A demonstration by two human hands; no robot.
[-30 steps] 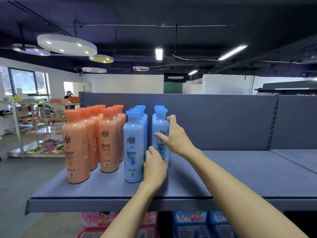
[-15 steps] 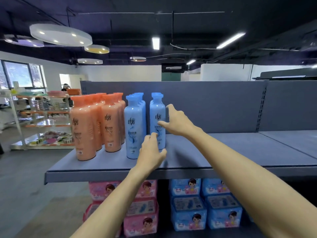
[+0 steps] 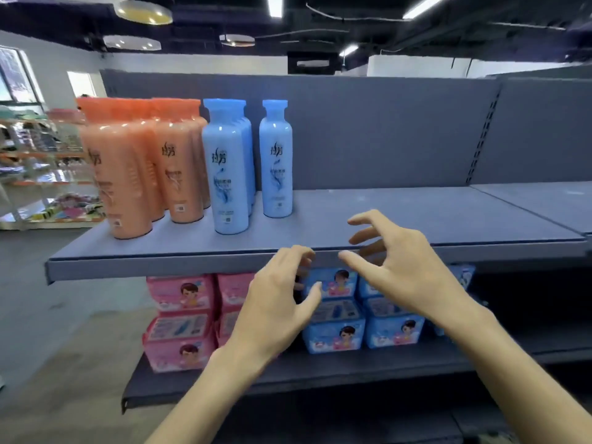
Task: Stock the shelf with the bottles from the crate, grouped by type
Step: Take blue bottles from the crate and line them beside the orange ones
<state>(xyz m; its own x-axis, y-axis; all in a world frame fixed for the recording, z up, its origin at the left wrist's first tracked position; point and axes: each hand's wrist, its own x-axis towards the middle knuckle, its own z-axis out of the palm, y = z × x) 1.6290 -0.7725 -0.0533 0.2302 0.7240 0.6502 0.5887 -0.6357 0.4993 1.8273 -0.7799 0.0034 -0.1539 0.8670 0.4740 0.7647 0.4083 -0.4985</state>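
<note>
The ceiling (image 3: pixel 368 30) was dark, with exposed cables. Strip lights (image 3: pixel 423 6) and round pendant panels (image 3: pixel 133 43) were lit. The far wall (image 3: pixel 192 64) was white. A window (image 3: pixel 16 78) stood at the left edge, admitting daylight. The floor (image 3: pixel 41 302) was grey and smooth. A light-framed open rack (image 3: pixel 41 174) stood at left, holding blurred, colourful goods. A grey perforated back panel (image 3: pixel 384 129) ran across the middle, with a slotted upright (image 3: pixel 483 136) at its right.
</note>
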